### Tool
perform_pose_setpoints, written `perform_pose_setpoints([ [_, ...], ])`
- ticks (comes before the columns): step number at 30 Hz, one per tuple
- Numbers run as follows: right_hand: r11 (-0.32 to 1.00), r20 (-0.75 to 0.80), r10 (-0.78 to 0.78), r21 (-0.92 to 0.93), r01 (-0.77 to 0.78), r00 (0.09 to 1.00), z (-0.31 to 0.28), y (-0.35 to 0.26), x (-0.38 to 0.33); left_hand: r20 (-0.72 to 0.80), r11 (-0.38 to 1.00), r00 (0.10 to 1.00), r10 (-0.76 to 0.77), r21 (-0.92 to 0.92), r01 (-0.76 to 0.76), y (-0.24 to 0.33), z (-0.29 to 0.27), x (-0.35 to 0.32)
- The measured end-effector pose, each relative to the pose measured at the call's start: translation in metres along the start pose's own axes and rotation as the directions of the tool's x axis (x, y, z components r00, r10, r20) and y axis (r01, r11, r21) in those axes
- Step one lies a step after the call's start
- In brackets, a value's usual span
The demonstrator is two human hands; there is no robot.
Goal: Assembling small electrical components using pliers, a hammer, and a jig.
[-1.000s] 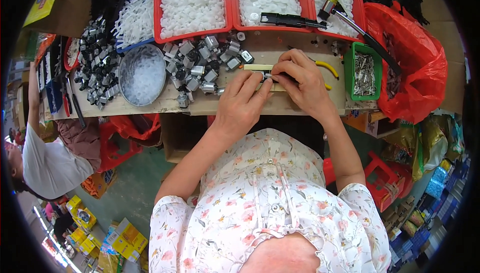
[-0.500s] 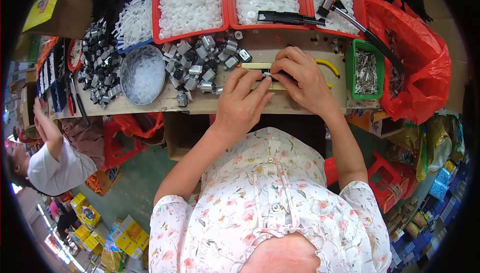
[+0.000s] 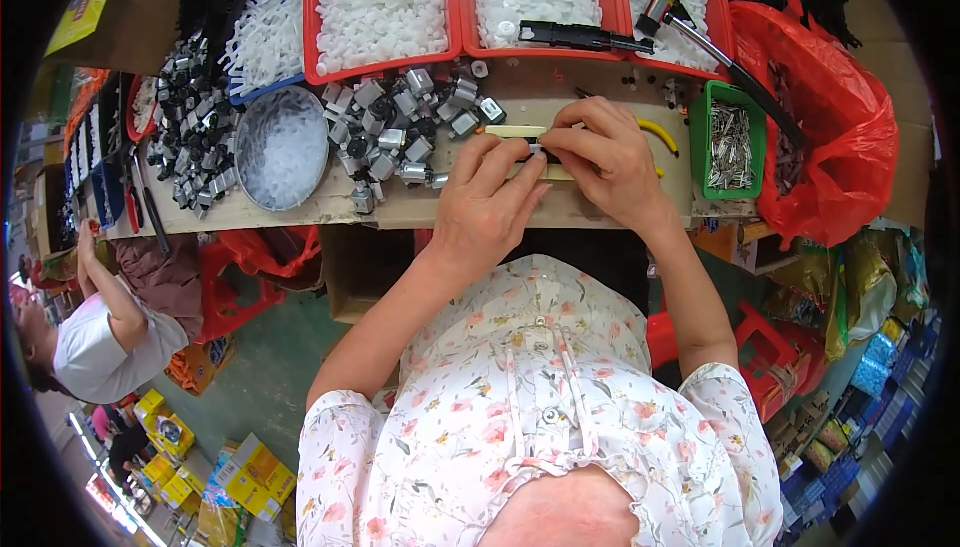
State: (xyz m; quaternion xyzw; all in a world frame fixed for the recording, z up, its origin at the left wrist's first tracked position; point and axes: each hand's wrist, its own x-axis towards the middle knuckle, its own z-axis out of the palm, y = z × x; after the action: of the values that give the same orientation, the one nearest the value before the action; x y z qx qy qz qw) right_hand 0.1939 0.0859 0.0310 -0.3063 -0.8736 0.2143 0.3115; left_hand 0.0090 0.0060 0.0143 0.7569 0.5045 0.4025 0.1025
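My left hand (image 3: 490,202) and my right hand (image 3: 610,162) meet over a pale yellow strip (image 3: 515,132) on the wooden bench (image 3: 300,209). Their fingertips pinch a small dark part (image 3: 540,152) between them, mostly hidden by the fingers. A pile of small silver and black metal parts (image 3: 400,132) lies just left of my left hand. A yellow-handled tool (image 3: 660,134) pokes out behind my right hand.
Red trays of white plastic pieces (image 3: 380,7) line the back, one with a black tool (image 3: 575,37) and a hammer (image 3: 700,42). A round bowl (image 3: 282,147), a green bin of metal pins (image 3: 730,142) and a red bag (image 3: 830,137) flank the bench. Another person (image 3: 95,332) is at lower left.
My hands stay on the small part with only slight finger shifts. The person at lower left has moved their arm.
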Motion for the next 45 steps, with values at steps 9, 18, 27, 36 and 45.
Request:
perform_pose_setpoints([
  [9, 0.998, -0.024, 0.027, 0.051, -0.025, 0.999, 0.0, -0.005, -0.006, 0.052, 0.998, 0.999, -0.01, 0.065, 0.006, 0.006, -0.005, 0.009],
  [18, 0.933, -0.342, 0.288, -0.111, -0.343, 0.895, -0.069, 0.003, -0.048, 0.146, 0.995, 0.985, -0.092, -0.034, 0.098, 0.008, -0.021, 0.025],
  [27, 0.718, -0.313, 0.455, -0.426, -0.551, 0.834, -0.108, 0.043, -0.086, 0.051, 0.995, 0.998, 0.043, 0.09, -0.048, -0.034, -0.034, 0.104],
  [36, 0.73, -0.317, 0.496, -0.352, -0.586, 0.808, -0.107, 0.047, -0.08, 0.203, 0.847, 0.973, 0.113, 0.493, -0.201, -0.095, -0.015, 0.163],
  [45, 0.749, -0.321, 0.472, -0.345, -0.565, 0.821, -0.109, 0.052, -0.073, 0.126, 0.904, 0.97, 0.206, 0.355, -0.238, -0.101, -0.018, 0.172],
])
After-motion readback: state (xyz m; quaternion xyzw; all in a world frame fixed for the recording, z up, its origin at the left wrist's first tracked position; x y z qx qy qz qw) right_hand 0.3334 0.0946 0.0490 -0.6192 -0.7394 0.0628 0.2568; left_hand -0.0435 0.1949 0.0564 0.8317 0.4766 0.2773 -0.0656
